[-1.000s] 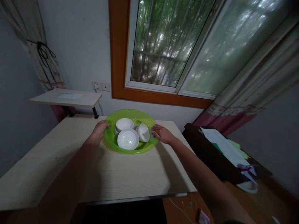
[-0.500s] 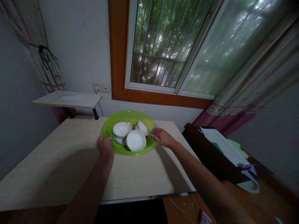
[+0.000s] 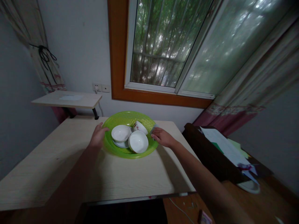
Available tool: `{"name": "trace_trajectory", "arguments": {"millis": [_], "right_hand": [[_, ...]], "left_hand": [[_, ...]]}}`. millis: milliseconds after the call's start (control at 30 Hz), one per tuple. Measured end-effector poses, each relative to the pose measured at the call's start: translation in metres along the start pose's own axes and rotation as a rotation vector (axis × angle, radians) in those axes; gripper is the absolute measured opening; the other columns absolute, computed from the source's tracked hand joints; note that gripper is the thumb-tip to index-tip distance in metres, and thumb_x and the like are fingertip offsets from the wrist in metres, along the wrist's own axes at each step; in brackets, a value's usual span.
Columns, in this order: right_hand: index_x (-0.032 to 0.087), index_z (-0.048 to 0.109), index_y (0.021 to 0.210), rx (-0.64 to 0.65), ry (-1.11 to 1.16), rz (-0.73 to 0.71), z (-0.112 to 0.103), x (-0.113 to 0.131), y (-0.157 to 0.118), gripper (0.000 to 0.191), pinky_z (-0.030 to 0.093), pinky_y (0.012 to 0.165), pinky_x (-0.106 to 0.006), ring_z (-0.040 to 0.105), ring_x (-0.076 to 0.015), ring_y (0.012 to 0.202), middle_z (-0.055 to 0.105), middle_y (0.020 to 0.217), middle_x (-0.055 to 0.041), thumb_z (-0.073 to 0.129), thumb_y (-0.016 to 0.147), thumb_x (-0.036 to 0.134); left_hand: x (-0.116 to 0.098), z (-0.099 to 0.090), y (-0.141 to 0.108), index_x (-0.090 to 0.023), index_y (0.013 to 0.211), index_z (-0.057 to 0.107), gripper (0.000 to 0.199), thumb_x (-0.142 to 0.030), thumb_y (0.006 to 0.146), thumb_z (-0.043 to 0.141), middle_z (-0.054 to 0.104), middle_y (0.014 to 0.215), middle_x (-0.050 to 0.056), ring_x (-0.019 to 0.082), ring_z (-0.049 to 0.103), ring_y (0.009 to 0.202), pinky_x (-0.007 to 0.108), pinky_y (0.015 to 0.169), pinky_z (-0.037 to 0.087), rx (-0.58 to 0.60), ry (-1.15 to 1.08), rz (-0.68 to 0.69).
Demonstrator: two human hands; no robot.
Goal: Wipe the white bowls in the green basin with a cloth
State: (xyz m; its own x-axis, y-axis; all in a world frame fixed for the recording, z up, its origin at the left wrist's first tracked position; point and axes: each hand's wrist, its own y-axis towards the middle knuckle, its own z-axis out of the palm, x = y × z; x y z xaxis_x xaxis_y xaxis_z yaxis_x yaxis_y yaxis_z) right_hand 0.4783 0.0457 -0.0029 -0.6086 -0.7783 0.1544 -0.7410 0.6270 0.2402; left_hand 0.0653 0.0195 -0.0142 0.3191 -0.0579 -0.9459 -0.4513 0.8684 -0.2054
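A green plastic basin (image 3: 114, 151) sits on the pale wooden table. Inside it are a white bowl (image 3: 121, 133) at the left, another white bowl (image 3: 138, 142) at the front and a tilted bowl with a red pattern (image 3: 140, 127) behind. Part of a white plate (image 3: 121, 144) shows under the left bowl. My right hand (image 3: 162, 137) is closed on a greyish cloth (image 3: 153, 127) at the basin's right rim. At the left rim is my left hand (image 3: 98, 136), its thumb and fingers apart, the thumb at the rim's edge.
A small raised shelf (image 3: 67, 99) with a paper on it stands at the table's (image 3: 140, 180) back left. Behind are a wall socket (image 3: 97, 87) and a window (image 3: 161, 46). To the right is a dark brown piece of furniture (image 3: 205, 155) with papers on top.
My left hand has loosened from the basin's left rim and shifted up and left. The basin has turned and moved slightly right and nearer, its bowls shifting with it. My right hand has barely moved.
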Motion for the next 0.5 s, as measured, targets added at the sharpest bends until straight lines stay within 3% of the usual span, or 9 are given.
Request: {"name": "trace_trajectory", "arguments": {"millis": [133, 267, 400, 500], "right_hand": [[0.02, 0.082, 0.097, -0.004, 0.0, -0.001, -0.001, 0.002, 0.0, 0.062, 0.051, 0.12, -0.056, 0.074, -0.0297, 0.104, 0.082, 0.103, -0.0141, 0.034, 0.121, 0.05], [0.02, 0.082, 0.098, -0.012, -0.01, 0.005, -0.001, 0.003, 0.0, 0.063, 0.051, 0.121, -0.056, 0.074, -0.0303, 0.106, 0.082, 0.104, -0.0148, 0.032, 0.122, 0.049], [0.018, 0.083, 0.105, -0.015, -0.041, 0.051, 0.0, -0.001, 0.0, 0.061, 0.051, 0.123, -0.054, 0.075, -0.0312, 0.117, 0.083, 0.113, -0.0158, 0.031, 0.122, 0.047], [0.019, 0.084, 0.117, -0.036, -0.08, 0.118, -0.001, -0.003, 0.001, 0.052, 0.05, 0.126, -0.054, 0.07, -0.0326, 0.135, 0.082, 0.127, -0.0156, 0.037, 0.121, 0.042]], "left_hand": [[-0.017, 0.005, 0.041, -0.018, 0.122, 0.071, 0.067, -0.011, 0.055, 0.078, 0.081, 0.095, 0.007, 0.026, 0.076, 0.077, 0.033, 0.067, 0.059, 0.192, 0.102, -0.02], [-0.015, 0.005, 0.056, -0.015, 0.1, 0.076, 0.048, -0.011, 0.052, 0.073, 0.08, 0.081, 0.009, 0.028, 0.074, 0.067, 0.036, 0.062, 0.058, 0.416, 0.174, -0.077], [-0.009, -0.002, 0.047, -0.018, 0.1, 0.07, 0.051, -0.009, 0.05, 0.068, 0.076, 0.077, 0.004, 0.025, 0.072, 0.062, 0.032, 0.056, 0.056, 0.33, 0.198, -0.069], [-0.004, -0.008, 0.034, -0.022, 0.107, 0.064, 0.059, -0.009, 0.05, 0.064, 0.073, 0.08, 0.001, 0.023, 0.071, 0.061, 0.028, 0.053, 0.054, 0.271, 0.17, -0.065]]}}
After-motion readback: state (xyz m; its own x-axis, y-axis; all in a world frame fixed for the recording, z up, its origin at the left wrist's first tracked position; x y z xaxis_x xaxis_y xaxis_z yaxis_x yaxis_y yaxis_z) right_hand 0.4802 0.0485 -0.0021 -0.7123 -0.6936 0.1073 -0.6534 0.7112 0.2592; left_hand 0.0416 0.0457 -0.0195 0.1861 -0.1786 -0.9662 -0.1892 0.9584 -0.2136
